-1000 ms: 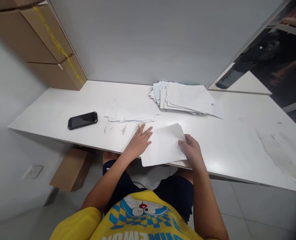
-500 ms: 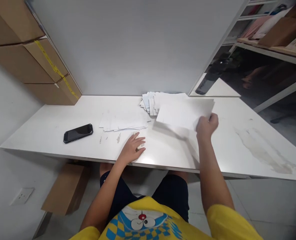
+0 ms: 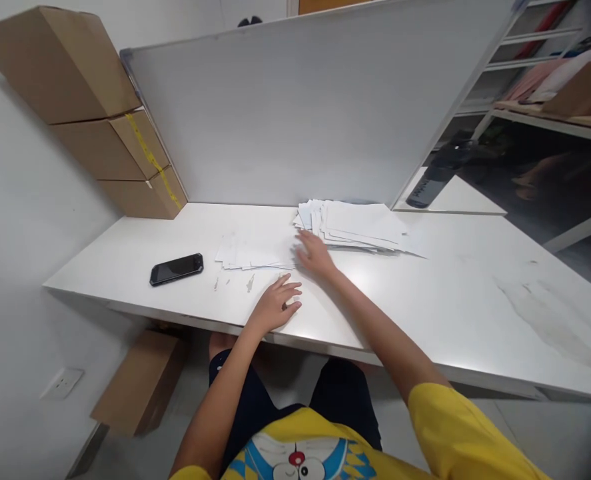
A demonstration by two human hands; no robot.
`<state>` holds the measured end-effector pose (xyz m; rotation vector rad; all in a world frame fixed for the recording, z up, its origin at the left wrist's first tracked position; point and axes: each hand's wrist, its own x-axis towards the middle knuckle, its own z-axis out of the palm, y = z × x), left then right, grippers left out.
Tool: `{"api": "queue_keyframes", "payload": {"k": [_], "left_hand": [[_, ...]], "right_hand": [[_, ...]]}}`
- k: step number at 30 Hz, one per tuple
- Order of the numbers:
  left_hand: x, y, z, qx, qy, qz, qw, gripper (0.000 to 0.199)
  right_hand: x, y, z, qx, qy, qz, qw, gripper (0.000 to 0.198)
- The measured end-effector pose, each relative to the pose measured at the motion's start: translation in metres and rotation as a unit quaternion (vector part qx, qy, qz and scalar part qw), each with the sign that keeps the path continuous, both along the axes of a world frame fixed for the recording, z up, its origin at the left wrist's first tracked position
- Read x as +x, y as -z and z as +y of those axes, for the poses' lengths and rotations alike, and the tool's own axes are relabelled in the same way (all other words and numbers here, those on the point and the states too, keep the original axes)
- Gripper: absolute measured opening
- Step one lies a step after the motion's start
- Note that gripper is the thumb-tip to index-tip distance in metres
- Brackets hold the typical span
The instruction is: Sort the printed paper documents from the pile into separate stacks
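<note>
My left hand [image 3: 276,305] rests on the near part of the white table [image 3: 405,300], its fingers spread; a small dark spot shows between thumb and fingers, too small to name. Just beyond it lies a low stack of white paper sheets [image 3: 255,248], somewhat uneven along its near edge. My right hand [image 3: 316,255], slightly blurred, reaches to the right end of that stack with its fingers apart and nothing held. Whether its fingertips touch the paper I cannot tell. Behind it, against the board, is a larger untidy pile of papers [image 3: 362,223].
A black phone [image 3: 176,269] lies on the left. Stacked cardboard boxes [image 3: 140,143] stand at the back left beside an upright grey-white board [image 3: 295,113]. A dark bottle [image 3: 428,187] is at the back right. Under the table's left side is another cardboard box [image 3: 140,380].
The sheet my right hand held now lies on the larger pile, let go. That hand has moved left to the low stack. My left hand stays on the table; the view has shifted.
</note>
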<state>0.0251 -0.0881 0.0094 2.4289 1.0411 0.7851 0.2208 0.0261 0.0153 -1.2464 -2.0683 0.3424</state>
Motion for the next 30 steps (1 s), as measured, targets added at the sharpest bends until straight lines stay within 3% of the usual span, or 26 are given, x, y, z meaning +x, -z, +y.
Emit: {"api": "queue_keyframes", "payload": {"k": [5,12,17,19,21,25,30], "left_hand": [[0.001,-0.005,-0.004,-0.003,-0.01,0.004,1.0,0.027],[0.003,-0.005,-0.006,-0.004,-0.005,-0.007,1.0,0.025],[0.002,-0.003,-0.009,0.001,-0.017,-0.036,0.999,0.03],[-0.004,-0.003,-0.001,0.017,-0.065,-0.057,0.996,0.031],[-0.013,-0.003,0.017,0.032,-0.164,-0.075,0.983,0.031],[-0.032,0.001,0.06,-0.006,-0.36,-0.01,0.933,0.05],[-0.035,0.008,0.079,-0.037,-0.392,0.089,0.915,0.077]], "right_hand": [[-0.028,0.022,-0.001,-0.066,-0.039,-0.117,0.99,0.058],[-0.013,0.029,-0.013,0.022,-0.031,-0.086,0.996,0.028],[-0.012,0.037,-0.014,0.051,0.017,-0.026,0.998,0.027],[-0.01,0.038,-0.012,0.062,0.042,0.003,0.997,0.026],[-0.007,0.038,-0.01,0.068,0.069,0.034,0.995,0.025],[-0.005,0.035,-0.01,0.073,0.109,0.087,0.988,0.024],[-0.004,0.029,-0.011,0.066,0.129,0.121,0.982,0.026]]}}
